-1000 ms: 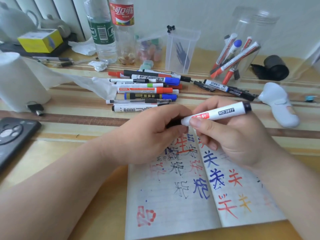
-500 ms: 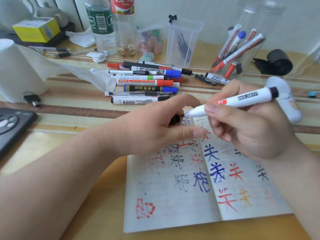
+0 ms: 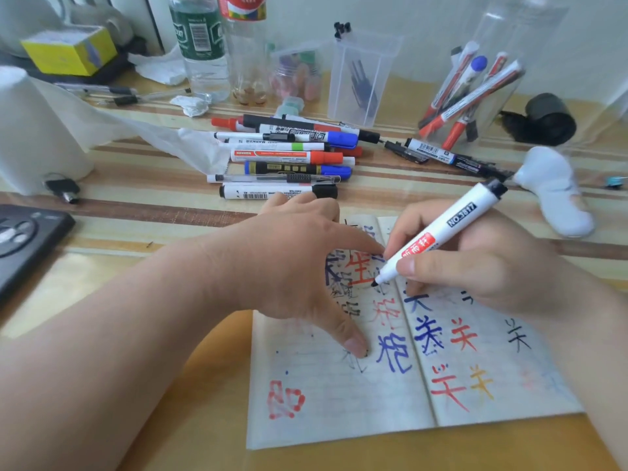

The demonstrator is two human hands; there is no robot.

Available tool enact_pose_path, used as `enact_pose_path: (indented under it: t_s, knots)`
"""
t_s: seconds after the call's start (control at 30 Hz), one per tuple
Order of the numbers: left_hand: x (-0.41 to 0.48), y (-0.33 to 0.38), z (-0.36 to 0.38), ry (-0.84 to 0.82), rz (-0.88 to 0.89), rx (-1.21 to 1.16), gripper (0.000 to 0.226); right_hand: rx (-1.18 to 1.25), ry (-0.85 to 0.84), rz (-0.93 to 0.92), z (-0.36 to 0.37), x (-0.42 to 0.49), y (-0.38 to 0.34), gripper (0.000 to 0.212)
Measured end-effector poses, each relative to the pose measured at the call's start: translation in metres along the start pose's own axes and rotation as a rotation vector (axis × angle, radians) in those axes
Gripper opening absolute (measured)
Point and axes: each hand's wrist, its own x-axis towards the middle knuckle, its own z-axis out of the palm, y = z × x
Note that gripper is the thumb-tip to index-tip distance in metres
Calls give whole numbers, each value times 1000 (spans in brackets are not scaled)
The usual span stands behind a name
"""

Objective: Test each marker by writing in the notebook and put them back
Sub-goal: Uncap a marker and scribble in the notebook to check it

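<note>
Two hands at open notebook (image 3: 356,406) on table (image 3: 142,229): left hand (image 3: 292,266) spread flat, pressing left page; right hand (image 3: 482,270) grips white marker (image 3: 445,229), tip touching paper beside spine.

Right hand (image 3: 475,266) grips the white marker (image 3: 441,232); its tip touches the notebook (image 3: 339,413) left page. Left hand (image 3: 289,266), spread flat, presses that page.

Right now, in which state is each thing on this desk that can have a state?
white marker: uncapped, held by right hand, tip at the page.
notebook: open, flat, both pages written on.
left hand: spread, thumb and forefinger pressing the left page.
black-capped marker: capped, lying flat.
paper roll: partly unrolled.
clear jar: upright, holding markers.
</note>
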Motion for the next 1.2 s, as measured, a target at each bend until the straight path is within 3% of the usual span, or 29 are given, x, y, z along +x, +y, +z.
enact_pose_path:
  t_s: [0.23,0.6,0.8,1.0,1.2]
  knots:
    - [1,2,-2,-47,-47,2,100,-87,50,-59,14,5,1,3]
    - [1,4,-3,-59,-61,27,100,-177,20,10,15,7,-4,8]
    - [2,4,-3,-62,-61,28,106,-284,119,36,16,10,-5,11]
    - [2,4,-2,-51,-57,17,104,-67,28,-31,14,5,-4,6]
    - [3,3,-2,-49,-55,36,100,-226,-8,-36,15,4,-4,8]
